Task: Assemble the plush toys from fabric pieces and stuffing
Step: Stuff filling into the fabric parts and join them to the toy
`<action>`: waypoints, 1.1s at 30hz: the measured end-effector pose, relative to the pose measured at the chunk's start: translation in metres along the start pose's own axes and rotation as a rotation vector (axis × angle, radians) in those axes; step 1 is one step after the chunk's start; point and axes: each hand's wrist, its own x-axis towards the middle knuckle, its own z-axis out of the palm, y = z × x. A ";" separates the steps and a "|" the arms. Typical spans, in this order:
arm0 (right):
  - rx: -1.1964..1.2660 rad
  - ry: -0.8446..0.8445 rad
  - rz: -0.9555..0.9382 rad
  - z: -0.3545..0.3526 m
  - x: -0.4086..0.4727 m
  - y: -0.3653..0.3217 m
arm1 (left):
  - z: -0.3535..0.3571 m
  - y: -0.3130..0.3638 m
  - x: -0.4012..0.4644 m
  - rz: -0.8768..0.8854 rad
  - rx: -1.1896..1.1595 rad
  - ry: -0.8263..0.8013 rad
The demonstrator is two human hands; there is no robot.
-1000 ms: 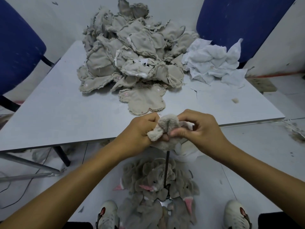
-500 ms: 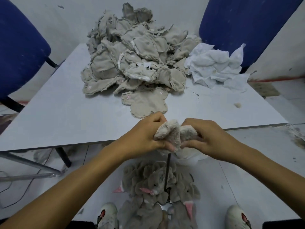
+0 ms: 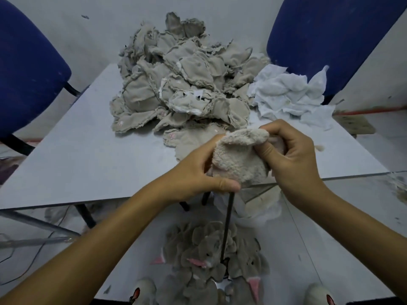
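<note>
Grey table (image 3: 88, 155) between two blue chairs (image 3: 28, 69), heaped with inside-out fabric pieces (image 3: 176, 84). Nearer, left hand (image 3: 198, 172) closed on the plush piece (image 3: 240, 157) at its lower edge, probably to hold it over the thin dark rod (image 3: 226, 227). Right hand (image 3: 293, 155) pinching the upper fold, seemingly to turn it. Finished skins (image 3: 209, 256) below on the floor.

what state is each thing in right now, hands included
plush piece: fuzzy side out, held over the table edge by both hands
left hand: grip shut on the plush piece
right hand: grip shut on the plush piece
dark rod: upright below the hands
beige fabric pile: heaped on the table
white fabric: crumpled beside the pile
finished plush toys: heaped on the floor
</note>
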 end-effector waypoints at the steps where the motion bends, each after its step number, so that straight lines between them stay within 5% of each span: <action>1: 0.004 0.004 0.013 -0.001 0.000 0.002 | -0.001 0.000 0.000 0.003 -0.022 0.041; 6: 0.068 0.070 0.146 -0.001 0.007 0.007 | -0.003 0.000 0.010 0.050 -0.215 0.309; 12: 0.426 0.327 0.434 0.011 0.025 0.005 | 0.007 -0.003 0.020 -0.028 -0.783 0.047; 17: 0.471 0.489 0.626 0.021 0.032 0.013 | 0.018 -0.002 0.037 0.027 -0.305 0.239; 22: 0.497 0.439 0.826 0.031 0.029 0.020 | 0.024 -0.002 0.045 -0.027 -0.284 0.391; 29: 0.352 0.544 0.801 0.022 0.029 0.034 | 0.032 -0.009 0.051 -0.146 -0.080 0.600; 33: 0.097 0.554 0.693 0.012 0.030 0.048 | 0.026 -0.002 0.050 -0.084 0.063 0.542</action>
